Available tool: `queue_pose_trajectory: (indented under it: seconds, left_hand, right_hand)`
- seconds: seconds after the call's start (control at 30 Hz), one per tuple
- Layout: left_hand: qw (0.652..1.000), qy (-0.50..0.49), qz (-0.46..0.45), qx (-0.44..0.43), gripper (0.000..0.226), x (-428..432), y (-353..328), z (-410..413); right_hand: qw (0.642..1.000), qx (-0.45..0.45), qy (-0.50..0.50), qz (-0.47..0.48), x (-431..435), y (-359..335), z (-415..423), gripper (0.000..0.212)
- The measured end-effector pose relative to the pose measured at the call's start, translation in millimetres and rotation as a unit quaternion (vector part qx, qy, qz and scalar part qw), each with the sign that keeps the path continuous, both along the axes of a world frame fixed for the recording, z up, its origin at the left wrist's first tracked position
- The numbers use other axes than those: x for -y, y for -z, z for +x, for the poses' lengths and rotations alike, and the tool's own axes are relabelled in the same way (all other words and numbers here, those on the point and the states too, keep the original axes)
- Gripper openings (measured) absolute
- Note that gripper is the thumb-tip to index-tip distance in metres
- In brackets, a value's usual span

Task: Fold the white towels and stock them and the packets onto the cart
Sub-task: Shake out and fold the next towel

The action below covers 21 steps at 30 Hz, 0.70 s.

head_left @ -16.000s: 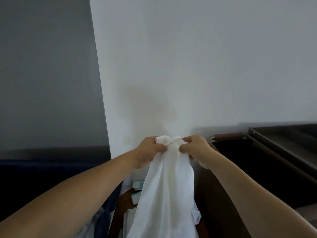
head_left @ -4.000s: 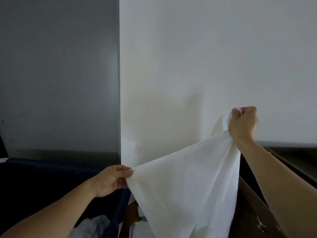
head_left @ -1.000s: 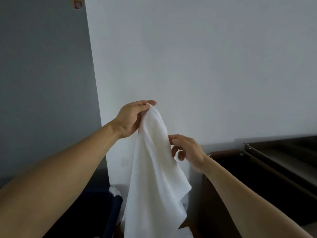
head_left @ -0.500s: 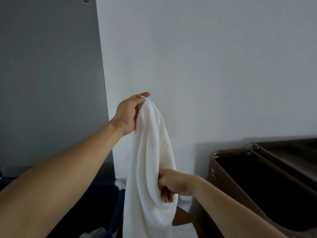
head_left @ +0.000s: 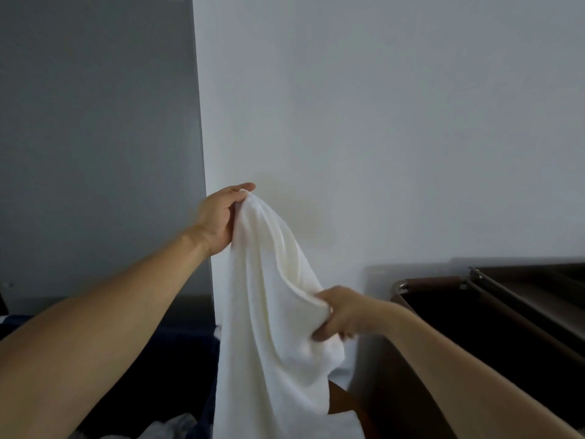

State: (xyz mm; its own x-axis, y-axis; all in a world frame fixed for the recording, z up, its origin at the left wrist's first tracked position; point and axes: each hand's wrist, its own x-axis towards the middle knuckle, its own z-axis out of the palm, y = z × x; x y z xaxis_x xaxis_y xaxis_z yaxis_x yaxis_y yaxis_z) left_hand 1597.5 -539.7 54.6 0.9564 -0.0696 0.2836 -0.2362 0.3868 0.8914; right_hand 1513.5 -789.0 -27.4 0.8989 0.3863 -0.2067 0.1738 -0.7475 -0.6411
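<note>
Up against the white wall [head_left: 395,122], the left hand [head_left: 218,223] is still pinching the top of the white towel [head_left: 269,327] between thumb and fingers. The right hand [head_left: 342,315] – half a second ago lower, among the hanging folds – is now gripping a bunched edge and drawing it rightward, toward the brown cart [head_left: 430,282]. Its fingertips are blurring, partly hiding under cloth, and the towel's lower end is running off the bottom edge. A grey panel [head_left: 95,137] is standing at left, a dark blue bin [head_left: 190,353] sitting below it, with crumpled white cloth [head_left: 167,427] showing beside the towel.
</note>
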Motion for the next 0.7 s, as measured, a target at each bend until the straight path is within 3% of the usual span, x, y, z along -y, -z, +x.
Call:
queue_pose_trajectory:
  seconds: [0.1, 0.17, 0.27, 0.4, 0.5, 0.7]
  left_hand:
    - [0.998, -0.05, -0.027, 0.003, 0.02, -19.6, 6.6, 12.0]
    - [0.996, -0.086, -0.02, 0.009, 0.022, -28.0, 11.0, 18.9]
    - [0.991, -0.125, 0.035, 0.026, 0.022, -30.6, 19.8, 29.0]
    - [0.987, -0.135, 0.082, 0.034, 0.02, -17.7, 26.2, 34.9]
    - [0.984, -0.152, 0.085, 0.032, 0.021, -11.1, 25.2, 36.9]
    - [0.968, -0.204, 0.137, 0.049, 0.019, -19.8, 26.7, 44.1]
  right_hand:
    - [0.987, 0.119, 0.105, 0.001, 34.4, -18.0, 9.0, 0.028]
    - [0.957, 0.213, 0.142, -0.138, 53.8, -30.1, 9.8, 0.03]
    - [0.906, 0.229, 0.101, -0.341, 70.2, -41.0, 6.4, 0.038]
    - [0.874, 0.205, -0.014, -0.439, 63.4, -29.0, 1.5, 0.032]
    - [0.884, 0.208, -0.049, -0.416, 67.0, -16.1, -0.3, 0.037]
    - [0.934, 0.241, 0.024, -0.264, 85.3, -6.1, 1.8, 0.016]
